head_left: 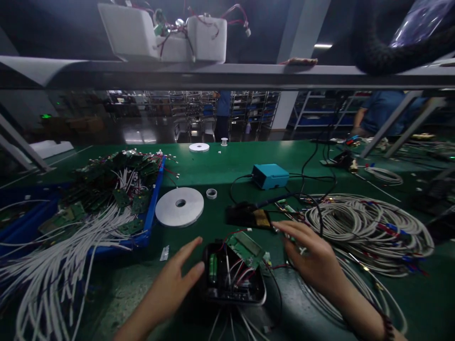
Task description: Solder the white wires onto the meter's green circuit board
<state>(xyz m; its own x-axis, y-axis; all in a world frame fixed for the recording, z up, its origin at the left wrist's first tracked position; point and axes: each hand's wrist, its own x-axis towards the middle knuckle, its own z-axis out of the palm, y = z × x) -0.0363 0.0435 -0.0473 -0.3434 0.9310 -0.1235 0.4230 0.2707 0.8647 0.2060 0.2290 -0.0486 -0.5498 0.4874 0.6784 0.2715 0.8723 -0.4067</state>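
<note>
A black open housing (234, 296) lies in front of me with wires inside. In its left side is a green cylindrical cell (213, 269), and a green circuit board (247, 248) leans tilted over its far edge. My left hand (174, 280) is beside the housing's left edge, thumb and index finger spread, with nothing between them. My right hand (314, 258) hovers right of the board, fingers stretched toward the black soldering iron stand (245, 214); I see nothing clearly held. Red and black leads run from the board below this hand. White cables hang from the housing's near side.
A blue bin (151, 227) heaped with circuit boards and white wires stands left. Behind the housing are a white reel (179, 207), a small tape roll (211, 193) and a teal box (270, 176). Coiled cables (369, 227) lie right. A shelf (249, 71) crosses above; people stand beyond.
</note>
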